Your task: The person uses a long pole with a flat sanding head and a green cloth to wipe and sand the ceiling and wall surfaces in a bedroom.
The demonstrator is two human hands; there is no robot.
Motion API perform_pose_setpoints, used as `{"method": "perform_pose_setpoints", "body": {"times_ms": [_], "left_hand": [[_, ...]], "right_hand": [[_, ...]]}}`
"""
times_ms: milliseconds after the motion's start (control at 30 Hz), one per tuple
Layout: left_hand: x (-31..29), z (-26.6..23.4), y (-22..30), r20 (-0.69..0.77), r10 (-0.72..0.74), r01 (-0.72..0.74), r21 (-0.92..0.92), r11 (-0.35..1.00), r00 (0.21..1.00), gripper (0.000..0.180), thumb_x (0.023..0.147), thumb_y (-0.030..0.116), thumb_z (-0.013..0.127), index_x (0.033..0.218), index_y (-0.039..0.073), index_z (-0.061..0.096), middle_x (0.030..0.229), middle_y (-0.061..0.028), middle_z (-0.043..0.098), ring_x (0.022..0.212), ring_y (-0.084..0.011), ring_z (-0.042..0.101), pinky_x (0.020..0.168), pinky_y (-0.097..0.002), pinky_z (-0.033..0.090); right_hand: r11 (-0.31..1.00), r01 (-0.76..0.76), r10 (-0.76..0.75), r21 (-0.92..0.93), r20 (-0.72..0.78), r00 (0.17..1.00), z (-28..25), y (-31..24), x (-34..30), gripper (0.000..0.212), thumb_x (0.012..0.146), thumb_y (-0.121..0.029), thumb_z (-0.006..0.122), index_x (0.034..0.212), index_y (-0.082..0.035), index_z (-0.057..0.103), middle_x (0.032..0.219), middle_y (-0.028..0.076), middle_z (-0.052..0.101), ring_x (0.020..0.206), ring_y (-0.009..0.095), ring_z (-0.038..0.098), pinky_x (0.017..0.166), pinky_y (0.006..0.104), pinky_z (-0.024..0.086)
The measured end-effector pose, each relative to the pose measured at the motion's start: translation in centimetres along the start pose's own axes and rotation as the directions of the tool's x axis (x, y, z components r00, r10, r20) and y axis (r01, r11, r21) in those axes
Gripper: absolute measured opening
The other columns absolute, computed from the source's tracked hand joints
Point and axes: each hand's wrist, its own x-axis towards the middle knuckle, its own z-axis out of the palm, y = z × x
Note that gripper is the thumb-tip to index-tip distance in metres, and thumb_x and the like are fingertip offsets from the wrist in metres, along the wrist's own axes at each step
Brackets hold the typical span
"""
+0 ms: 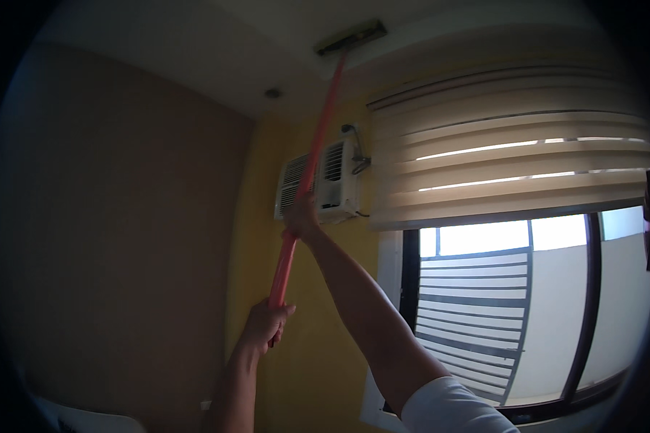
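Observation:
A long red pole [318, 144] slants upward in front of me, and at its top a flat, dark greenish mop head [350, 37] lies up by the ceiling. Whether the head touches the ceiling I cannot tell. My left hand [266, 325] is wrapped round the pole's lower end, thumb uppermost. Higher up, my right hand [302, 216] grips the same pole with the arm stretched out. Behind the pole, a white window air conditioner [339, 191] is set in the yellow wall and partly covered by the pole and my right hand.
To the right, a beige striped roller blind [513, 144] hangs half down over a dark-framed window [592, 289] with a slatted grille outside. A brown wall [123, 216] fills the left. A small round ceiling fitting [273, 93] and a white curved object [97, 421] at lower left also show.

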Motion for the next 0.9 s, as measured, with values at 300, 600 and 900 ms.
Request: {"method": "perform_pose_setpoints", "body": {"times_ms": [300, 600, 900], "left_hand": [[-5.1, 12.5, 2.7, -0.003, 0.04, -0.04, -0.103, 0.994, 0.999, 0.011, 0.077, 0.005, 0.054, 0.078, 0.008, 0.044, 0.05, 0.0011, 0.041, 0.033, -0.009, 0.039, 0.029, -0.0263, 0.035], [-10.4, 27.3, 1.8, 0.03, 0.096, -0.096, -0.011, 0.995, 0.995, 0.011, 0.075, 0.004, 0.051, 0.081, 0.006, 0.042, 0.051, -0.0021, 0.044, 0.034, -0.0126, 0.046, 0.03, -0.0276, 0.038], [-7.6, 35.0, 0.7, 0.081, 0.701, -0.69, 0.287, 0.664, 0.708, 0.01, 0.072, 0.004, 0.055, 0.081, 0.006, 0.05, 0.062, -0.0064, 0.053, 0.051, -0.0173, 0.056, 0.048, -0.0315, 0.047]], "right_hand": [[0.896, -0.084, 0.091, 0.436, 0.006, 0.996, -11.4, -2.8, -4.4, 0.035, 0.077, -0.005, 0.058, 0.108, -0.004, 0.042, 0.065, 0.008, 0.047, 0.045, 0.016, 0.048, 0.035, 0.0305, 0.041], [0.898, -0.012, 0.062, 0.44, -0.099, 0.993, -27.2, -3.1, -12.1, 0.062, 0.08, -0.006, 0.057, 0.135, -0.013, 0.029, 0.06, 0.005, 0.047, 0.041, 0.013, 0.045, 0.035, 0.0288, 0.041], [0.924, 0.254, -0.133, 0.285, -0.383, 0.914, -39.5, -4.4, -13.4, 0.065, 0.084, -0.01, 0.052, 0.14, -0.012, 0.019, 0.055, 0.002, 0.045, 0.038, 0.012, 0.045, 0.034, 0.0258, 0.042]]}}
